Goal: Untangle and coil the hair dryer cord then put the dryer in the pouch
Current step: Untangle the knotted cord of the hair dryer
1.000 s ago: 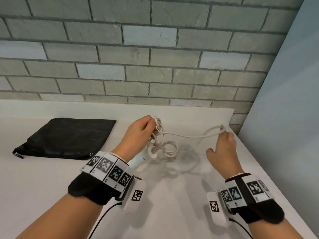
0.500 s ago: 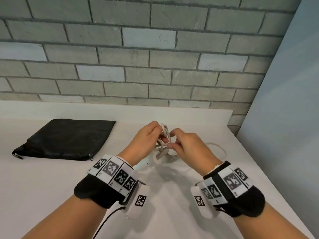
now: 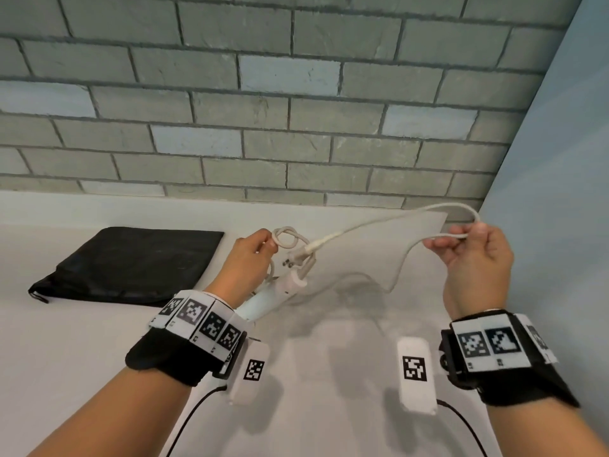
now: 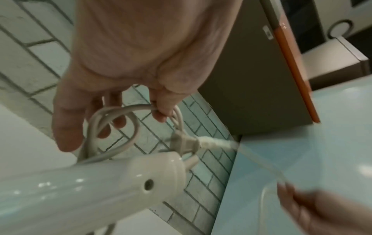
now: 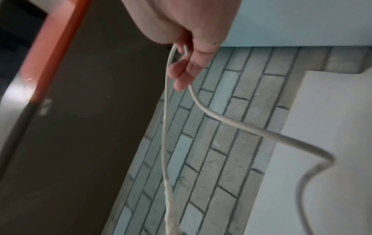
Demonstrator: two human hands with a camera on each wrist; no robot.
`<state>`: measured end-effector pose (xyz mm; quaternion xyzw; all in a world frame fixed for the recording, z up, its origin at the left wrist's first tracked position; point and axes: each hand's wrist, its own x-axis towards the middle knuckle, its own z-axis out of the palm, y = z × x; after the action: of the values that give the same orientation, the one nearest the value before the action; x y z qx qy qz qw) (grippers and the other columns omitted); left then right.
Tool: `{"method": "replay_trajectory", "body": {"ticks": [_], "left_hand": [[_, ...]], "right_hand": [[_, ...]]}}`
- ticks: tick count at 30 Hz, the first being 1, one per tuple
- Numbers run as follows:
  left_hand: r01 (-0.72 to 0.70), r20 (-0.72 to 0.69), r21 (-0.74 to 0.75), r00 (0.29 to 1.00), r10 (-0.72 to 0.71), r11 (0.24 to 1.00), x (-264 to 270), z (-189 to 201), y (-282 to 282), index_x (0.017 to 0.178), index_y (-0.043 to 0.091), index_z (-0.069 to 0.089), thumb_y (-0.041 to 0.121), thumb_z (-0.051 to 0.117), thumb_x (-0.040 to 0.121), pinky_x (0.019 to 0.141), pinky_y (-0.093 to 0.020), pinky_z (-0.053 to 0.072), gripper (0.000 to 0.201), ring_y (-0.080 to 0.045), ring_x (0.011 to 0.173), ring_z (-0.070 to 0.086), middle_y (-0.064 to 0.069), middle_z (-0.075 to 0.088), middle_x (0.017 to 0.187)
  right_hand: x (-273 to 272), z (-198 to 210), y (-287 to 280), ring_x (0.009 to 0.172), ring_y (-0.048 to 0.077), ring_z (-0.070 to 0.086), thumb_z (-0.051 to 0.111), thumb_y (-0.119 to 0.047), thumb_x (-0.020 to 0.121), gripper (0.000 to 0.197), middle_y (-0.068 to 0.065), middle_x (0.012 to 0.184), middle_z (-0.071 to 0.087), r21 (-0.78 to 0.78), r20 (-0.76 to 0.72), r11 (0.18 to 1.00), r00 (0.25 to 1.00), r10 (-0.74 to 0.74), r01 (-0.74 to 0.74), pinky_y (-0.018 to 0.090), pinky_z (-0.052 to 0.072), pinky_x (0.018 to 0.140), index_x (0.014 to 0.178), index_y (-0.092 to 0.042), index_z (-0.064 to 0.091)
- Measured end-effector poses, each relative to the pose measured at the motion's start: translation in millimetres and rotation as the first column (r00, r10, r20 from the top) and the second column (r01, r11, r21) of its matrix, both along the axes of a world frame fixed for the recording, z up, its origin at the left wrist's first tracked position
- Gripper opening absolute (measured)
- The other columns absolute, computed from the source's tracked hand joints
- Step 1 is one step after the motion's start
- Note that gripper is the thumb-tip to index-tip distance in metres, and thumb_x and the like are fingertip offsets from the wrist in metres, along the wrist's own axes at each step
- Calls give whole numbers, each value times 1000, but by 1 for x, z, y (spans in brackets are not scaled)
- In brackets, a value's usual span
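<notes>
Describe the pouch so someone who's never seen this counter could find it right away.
Start at the grey brick wall and drop to the white counter below it. The pouch lies flat on the counter, beyond the left hand. It is the only black thing lying there; the dryer and cord are white.

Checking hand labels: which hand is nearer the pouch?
Left. The left hand holds the cord knot just right of the pouch; the right hand pinches a loop far right.

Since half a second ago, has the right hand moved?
Yes. The right hand has swung out to the right, away from the left hand and toward the table's right edge, pulling a cord loop with it.
</notes>
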<state>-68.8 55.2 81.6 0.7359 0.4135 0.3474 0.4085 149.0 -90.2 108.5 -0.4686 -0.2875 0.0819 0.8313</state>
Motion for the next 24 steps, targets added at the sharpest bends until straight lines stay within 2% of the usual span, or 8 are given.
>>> {"method": "replay_trajectory", "body": {"ticks": [3,8,13,16,18,19,21,24], "left_hand": [[18,162,-155,987,7,988,-6,5,0,82,14,50,22,37,97,75,-40,51,21,-24,76,49,-11,52,89],[195,336,-97,930,-153,976,-10,16,-4,84,9,51,13,37,97,91,-39,48,20,-21,88,51,-5,55,87],[317,415,53,856,-310,947,-8,28,-11,66,7,57,8,46,68,78,-15,44,12,-2,82,58,7,59,80],[291,287,299,881,-376,909,-8,33,-18,59,9,58,18,52,65,82,-13,40,13,-3,91,54,4,57,88],[298,113,490,910,-398,820,-7,34,-26,62,13,62,23,50,68,85,-14,37,17,-8,96,50,4,58,91],[313,29,573,916,-400,758,-7,34,-31,64,11,63,21,50,70,85,-14,37,18,-9,96,49,2,59,91],[384,-125,671,902,-413,635,-3,30,-42,67,8,64,17,51,73,85,-16,37,17,-11,95,47,-3,60,90],[528,-316,700,833,-455,481,6,18,-58,70,6,64,11,55,74,86,-22,40,11,-17,97,47,-8,59,90]], "right_hand": [[18,-21,3,37,3,52,27,-11,98,28,8,73,46,-100,-153,995,988,-28,13,20,51,43,75,-13,43],[30,-45,12,35,4,54,25,-7,97,29,8,72,44,-238,-186,971,980,-76,30,18,50,40,74,-13,41],[19,-47,22,57,7,64,33,-7,96,21,14,92,52,-439,167,897,977,132,-46,15,52,53,86,-12,50],[8,-38,25,95,27,58,40,-4,93,35,20,131,36,-721,516,645,818,254,255,22,45,80,128,-6,41],[-5,-28,24,101,28,51,40,-5,92,43,16,131,34,-637,680,657,696,231,404,24,37,84,135,-8,34],[-13,-22,25,98,25,52,41,-7,93,39,14,126,39,-578,708,722,673,213,380,22,37,81,132,-10,40],[-25,-13,29,84,19,56,40,-17,95,26,11,107,53,-582,564,806,769,301,111,22,43,70,116,-11,55],[-41,-1,33,67,16,59,37,-36,94,41,12,82,61,-602,42,646,789,613,-469,26,48,59,98,-2,60]]}}
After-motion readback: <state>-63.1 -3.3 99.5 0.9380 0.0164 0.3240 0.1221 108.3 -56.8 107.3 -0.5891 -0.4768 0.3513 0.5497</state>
